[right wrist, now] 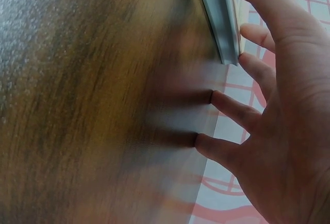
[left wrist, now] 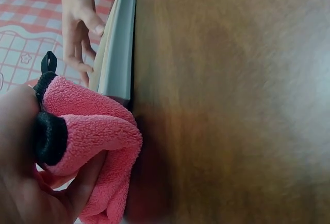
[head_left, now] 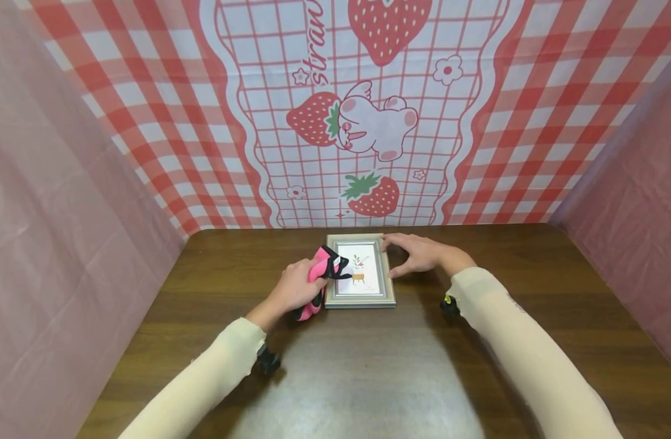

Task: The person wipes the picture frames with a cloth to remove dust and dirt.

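A picture frame (head_left: 360, 300) with a pale, silvery border lies flat on the table, its print of a potted plant facing up. My left hand (head_left: 294, 285) grips a bunched pink towel (head_left: 320, 265) with black edging at the frame's left side. Part of the towel overlaps the frame's left border and the print. In the left wrist view, a black loop (left wrist: 49, 62) sticks up from the towel (left wrist: 98, 121). At the frame's right edge is my right hand (head_left: 423, 253), thumb and fingers spread along it. The right wrist view shows its fingers (right wrist: 234, 108) apart, some touching the table.
Brown wood-grain table (head_left: 368, 366) lies under everything. Behind it hangs a red-and-white checked cloth (head_left: 363, 183) with strawberries and a rabbit. Pink cloth walls (head_left: 66, 213) stand on both sides. Each wrist carries a small black device (head_left: 268, 360).
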`<state>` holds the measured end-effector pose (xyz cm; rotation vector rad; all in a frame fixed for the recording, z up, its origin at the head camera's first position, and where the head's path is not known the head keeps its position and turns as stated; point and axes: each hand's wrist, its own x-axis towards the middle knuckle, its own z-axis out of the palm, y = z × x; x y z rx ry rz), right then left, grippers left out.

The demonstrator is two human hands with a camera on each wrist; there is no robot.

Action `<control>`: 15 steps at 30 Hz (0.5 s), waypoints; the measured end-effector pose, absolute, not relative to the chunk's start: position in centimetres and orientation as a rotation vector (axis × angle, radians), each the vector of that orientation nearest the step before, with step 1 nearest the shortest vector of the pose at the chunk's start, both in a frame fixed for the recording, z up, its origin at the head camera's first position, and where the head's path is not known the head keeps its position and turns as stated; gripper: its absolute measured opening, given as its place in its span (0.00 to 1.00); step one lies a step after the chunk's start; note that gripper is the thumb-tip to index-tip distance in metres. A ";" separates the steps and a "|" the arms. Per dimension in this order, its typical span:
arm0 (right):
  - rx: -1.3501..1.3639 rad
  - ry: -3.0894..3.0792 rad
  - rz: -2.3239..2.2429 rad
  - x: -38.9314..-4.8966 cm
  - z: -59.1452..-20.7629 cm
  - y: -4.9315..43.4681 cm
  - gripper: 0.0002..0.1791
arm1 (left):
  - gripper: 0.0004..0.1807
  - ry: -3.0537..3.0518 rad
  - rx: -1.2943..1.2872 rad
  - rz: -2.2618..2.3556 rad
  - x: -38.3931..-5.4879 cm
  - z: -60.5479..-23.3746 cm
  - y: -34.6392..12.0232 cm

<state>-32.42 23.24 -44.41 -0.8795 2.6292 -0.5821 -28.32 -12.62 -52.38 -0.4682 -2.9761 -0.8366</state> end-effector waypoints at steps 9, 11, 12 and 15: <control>-0.885 2.628 -0.587 -32.3 -44.3 23.2 0.34 | 0.24 -2.951 -0.465 -0.842 -27.4 -52.3 -12.5; -0.916 2.625 -0.598 -32.4 -44.4 23.4 0.34 | 0.21 -2.951 -0.457 -0.845 -27.4 -52.3 -12.4; -0.936 2.627 -0.603 -32.6 -44.6 23.5 0.35 | 0.21 -2.953 -0.453 -0.849 -27.4 -52.2 -12.4; -1.008 2.640 -0.603 -34.0 -46.5 24.3 0.36 | 0.20 -2.956 -0.438 -0.867 -27.4 -52.3 -12.5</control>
